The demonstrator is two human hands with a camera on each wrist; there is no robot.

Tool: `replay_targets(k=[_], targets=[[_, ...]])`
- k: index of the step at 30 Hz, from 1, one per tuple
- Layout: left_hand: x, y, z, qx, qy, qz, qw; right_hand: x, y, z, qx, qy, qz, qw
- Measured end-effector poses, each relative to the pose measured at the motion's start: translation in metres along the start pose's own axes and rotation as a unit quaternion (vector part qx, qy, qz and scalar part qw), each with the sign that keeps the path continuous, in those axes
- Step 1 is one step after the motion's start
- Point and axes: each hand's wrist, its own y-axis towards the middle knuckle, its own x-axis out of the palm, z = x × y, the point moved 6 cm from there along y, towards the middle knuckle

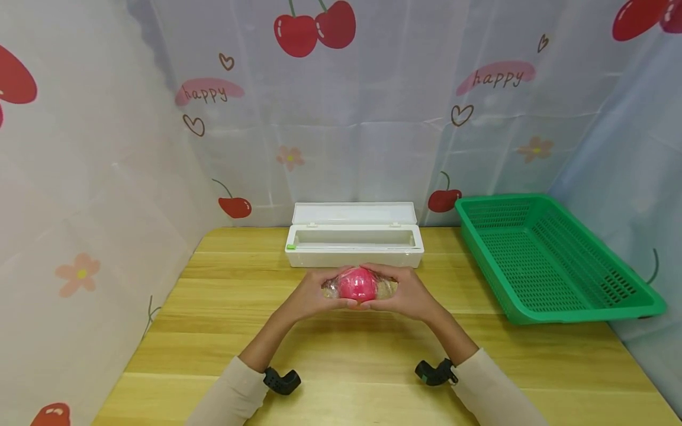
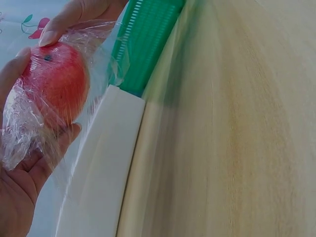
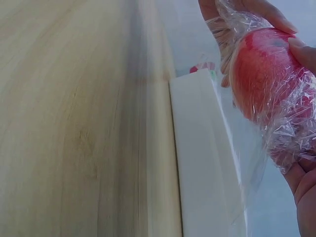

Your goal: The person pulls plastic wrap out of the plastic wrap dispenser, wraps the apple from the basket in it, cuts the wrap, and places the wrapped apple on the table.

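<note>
A round red apple [image 1: 357,285] wrapped in cling film [image 2: 24,123] is held up between both hands, in front of a white cling film box. My left hand [image 1: 311,293] grips the wrapped apple from the left, thumb on the near side. From the right, my right hand [image 1: 407,293] holds it the same way, and the thumbs come close together. Crumpled film bunches at both sides of the fruit, under the fingers. In the right wrist view the apple [image 3: 261,69] shows through the film, with loose film [image 3: 296,133] gathered below it.
The white cling film box [image 1: 354,258] stands at the table's back edge, its lid [image 1: 354,213] raised and a green slider [image 1: 290,247] at its left. A green plastic basket [image 1: 554,260] sits at the right. Printed curtains [image 1: 362,118] surround the wooden table [image 1: 351,367].
</note>
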Motion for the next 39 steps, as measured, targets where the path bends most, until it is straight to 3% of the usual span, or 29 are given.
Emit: replay_targets(k=[7, 13, 20, 25, 39], targets=[[0.001, 0.001, 0.002, 0.018, 0.001, -0.002, 0.9998, 0.0, 0.001, 0.003, 0.004, 0.011, 0.0, 1.0], [-0.002, -0.001, 0.007, 0.06, 0.027, 0.007, 0.9978, 0.001, -0.001, 0.006, 0.011, 0.017, -0.001, 1.0], [-0.007, 0.001, 0.02, 0.14, 0.028, 0.014, 0.9896, 0.0, -0.002, 0.01, 0.02, 0.031, 0.011, 0.999], [-0.007, 0.0, 0.027, 0.179, 0.038, 0.016, 0.9829, 0.001, 0.0, 0.009, 0.021, 0.048, 0.004, 0.999], [0.002, 0.0, 0.031, 0.239, 0.067, 0.005, 0.9686, -0.002, 0.0, 0.014, 0.054, 0.08, -0.003, 0.995]])
